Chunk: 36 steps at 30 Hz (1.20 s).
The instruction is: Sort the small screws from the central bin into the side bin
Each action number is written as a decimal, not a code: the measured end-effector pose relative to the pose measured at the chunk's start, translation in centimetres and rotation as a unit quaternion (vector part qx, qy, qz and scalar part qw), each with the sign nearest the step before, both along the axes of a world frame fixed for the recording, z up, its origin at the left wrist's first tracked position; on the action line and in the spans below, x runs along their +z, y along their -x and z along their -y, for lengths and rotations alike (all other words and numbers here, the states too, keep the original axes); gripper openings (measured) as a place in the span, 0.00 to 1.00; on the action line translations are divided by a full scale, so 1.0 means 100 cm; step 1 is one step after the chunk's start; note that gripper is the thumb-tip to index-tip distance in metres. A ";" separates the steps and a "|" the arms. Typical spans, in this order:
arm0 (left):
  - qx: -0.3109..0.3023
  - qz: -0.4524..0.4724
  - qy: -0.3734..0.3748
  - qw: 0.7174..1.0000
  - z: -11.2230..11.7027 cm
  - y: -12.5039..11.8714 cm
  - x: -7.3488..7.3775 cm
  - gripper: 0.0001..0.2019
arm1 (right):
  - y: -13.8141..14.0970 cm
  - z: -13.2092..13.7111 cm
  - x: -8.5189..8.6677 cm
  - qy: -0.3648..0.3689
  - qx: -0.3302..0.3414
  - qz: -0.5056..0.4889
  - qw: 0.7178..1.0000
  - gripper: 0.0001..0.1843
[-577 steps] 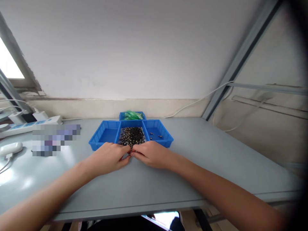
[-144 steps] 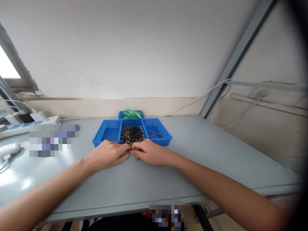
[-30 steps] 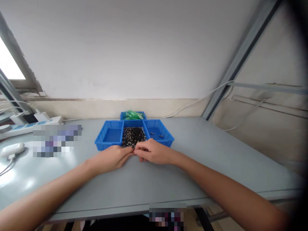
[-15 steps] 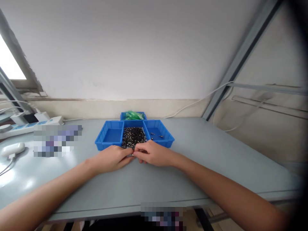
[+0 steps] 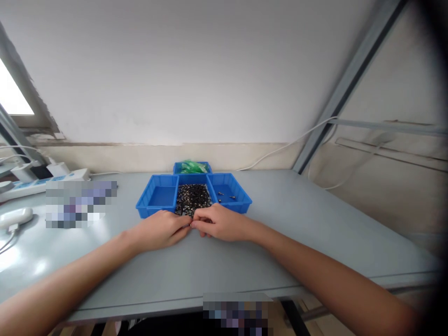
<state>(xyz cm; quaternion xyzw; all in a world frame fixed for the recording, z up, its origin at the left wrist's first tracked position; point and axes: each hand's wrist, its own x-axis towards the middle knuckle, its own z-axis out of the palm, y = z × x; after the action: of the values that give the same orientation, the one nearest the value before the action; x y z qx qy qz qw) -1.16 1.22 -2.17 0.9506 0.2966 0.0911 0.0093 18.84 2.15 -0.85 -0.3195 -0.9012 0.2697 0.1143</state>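
My left hand [image 5: 159, 231] and my right hand [image 5: 222, 223] meet at the fingertips just in front of the blue bins. Both are closed in a pinch around one small screw [image 5: 191, 224]; only a tiny shiny bit of it shows. Right behind the fingers, the middle blue bin holds a heap of small dark and brassy screws [image 5: 193, 197]. A few loose screws [image 5: 232, 197] lie in the right blue bin [image 5: 245, 199]. The left blue bin [image 5: 163, 197] shows its bare floor. My fingers hide the middle bin's front edge.
Behind these stands another blue bin with green plastic bags [image 5: 192, 167]. On the left are a power strip [image 5: 75, 176], a white charging case [image 5: 17, 217] with a cable, and a blurred-out item [image 5: 82, 203]. A metal frame post [image 5: 325, 122] rises at the right.
The view has shifted slightly, so everything sits a little further left. The hands stay together in the same pinch, with the shiny bit between them showing less.
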 end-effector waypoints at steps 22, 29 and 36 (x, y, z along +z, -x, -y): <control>0.018 -0.027 -0.008 0.999 0.002 -0.001 0.003 0.12 | 0.000 0.000 0.001 -0.008 -0.017 -0.011 1.000 0.12; 0.017 -0.042 -0.031 0.998 0.001 0.000 0.001 0.13 | 0.000 0.001 0.002 -0.012 -0.015 -0.008 1.000 0.13; 0.021 -0.048 -0.031 0.998 0.001 -0.001 0.002 0.13 | 0.001 0.001 0.002 -0.013 -0.019 -0.004 1.000 0.13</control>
<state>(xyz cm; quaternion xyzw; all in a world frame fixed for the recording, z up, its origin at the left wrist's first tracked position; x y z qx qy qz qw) -1.10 1.07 -1.96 0.9473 0.3137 0.0543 -0.0361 18.76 2.02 -0.64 -0.3340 -0.8978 0.2572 0.1273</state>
